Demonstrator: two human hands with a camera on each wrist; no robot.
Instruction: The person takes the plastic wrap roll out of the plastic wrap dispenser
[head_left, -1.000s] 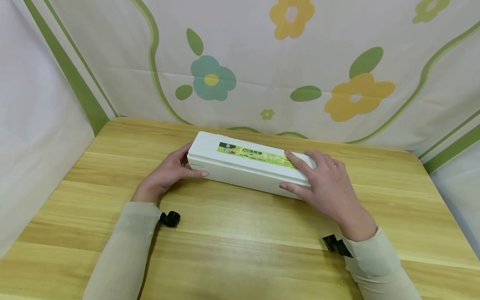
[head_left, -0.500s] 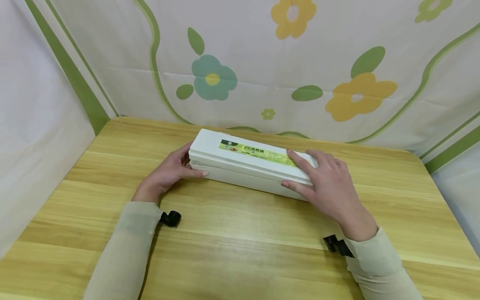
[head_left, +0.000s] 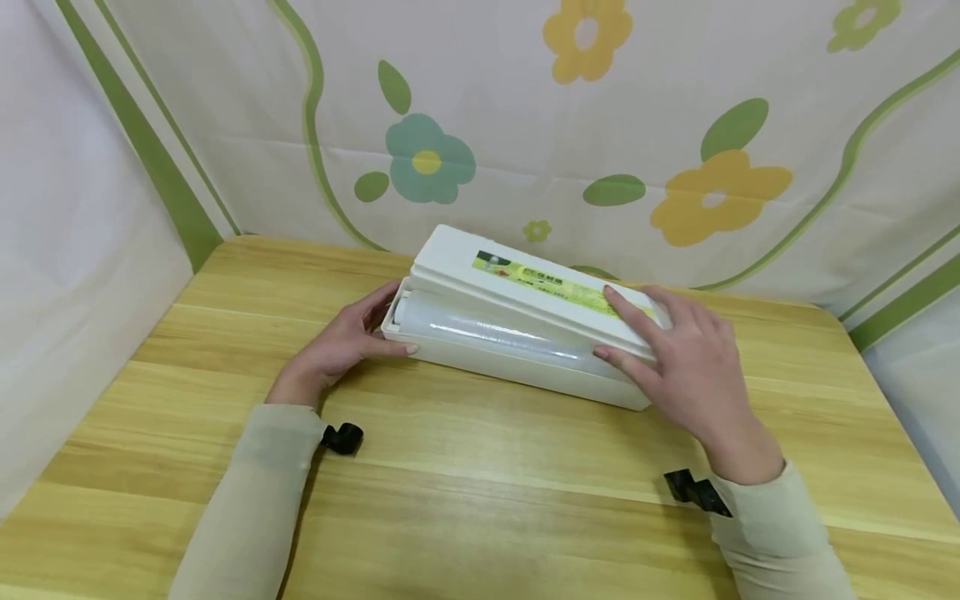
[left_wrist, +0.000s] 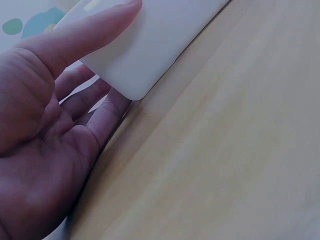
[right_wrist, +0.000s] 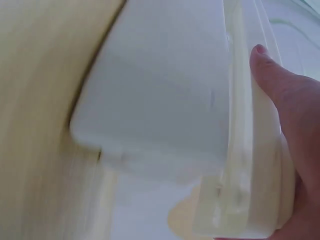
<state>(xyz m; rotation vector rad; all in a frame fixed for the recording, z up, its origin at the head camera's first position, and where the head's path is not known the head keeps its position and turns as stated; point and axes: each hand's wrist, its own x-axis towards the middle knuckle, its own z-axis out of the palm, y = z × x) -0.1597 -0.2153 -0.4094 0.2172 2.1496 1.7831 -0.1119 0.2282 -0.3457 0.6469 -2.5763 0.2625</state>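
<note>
A long white cling film box stands on the table, its lid [head_left: 450,254] raised and tilted off the base [head_left: 517,377]. Inside the base lies a roll of clear cling film [head_left: 487,329]. My left hand [head_left: 341,342] holds the base's left end, thumb along the front wall; the left wrist view shows its fingers behind the base [left_wrist: 145,50]. My right hand [head_left: 686,379] grips the lid near its right end, thumb on the front edge and fingers over the top. A green and yellow label [head_left: 555,287] runs along the lid's top. In the right wrist view the lid [right_wrist: 265,175] stands apart from the base's end.
The wooden table [head_left: 465,508] has a rounded back edge near a hanging floral cloth [head_left: 495,108]. A black camera mount [head_left: 343,438] sits at the left cuff, and another mount [head_left: 697,493] at the right cuff.
My right hand has lifted the lid up and to the right, most at its left end, and the film roll has come into view. The left hand has stayed on the base.
</note>
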